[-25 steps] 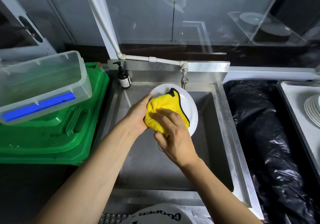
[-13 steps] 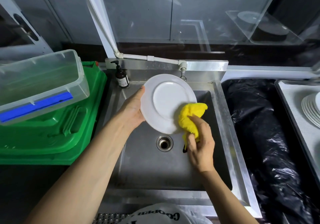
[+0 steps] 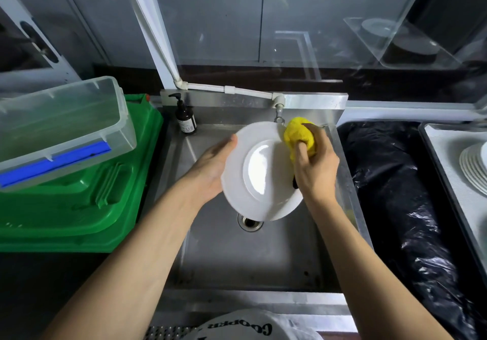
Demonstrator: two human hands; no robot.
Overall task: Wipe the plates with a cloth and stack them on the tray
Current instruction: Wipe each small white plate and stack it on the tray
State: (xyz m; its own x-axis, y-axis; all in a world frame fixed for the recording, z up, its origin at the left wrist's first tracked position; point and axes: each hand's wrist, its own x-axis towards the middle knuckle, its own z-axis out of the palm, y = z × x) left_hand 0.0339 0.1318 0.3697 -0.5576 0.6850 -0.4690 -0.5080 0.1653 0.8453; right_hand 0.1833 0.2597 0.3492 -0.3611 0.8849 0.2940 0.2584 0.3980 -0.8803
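A white plate (image 3: 259, 173) is held tilted over the steel sink (image 3: 250, 255). My left hand (image 3: 210, 171) grips its left rim, thumb on the front and fingers behind. My right hand (image 3: 315, 171) clutches a bunched yellow cloth (image 3: 299, 135) and presses it against the plate's upper right rim. At the far right, a stack of white plates (image 3: 474, 169) lies on a light tray (image 3: 448, 155), partly cut off by the frame edge.
A tap (image 3: 278, 110) and a dark soap bottle (image 3: 185, 119) stand at the sink's back. A clear plastic tub (image 3: 60, 126) rests on a green crate (image 3: 79, 202) to the left. Black plastic sheeting (image 3: 395, 197) covers the surface between sink and tray.
The cloth left the plate's face, dropped to the lower right rim, then rose to the upper right rim. The plate shifted a little right and tilted more.
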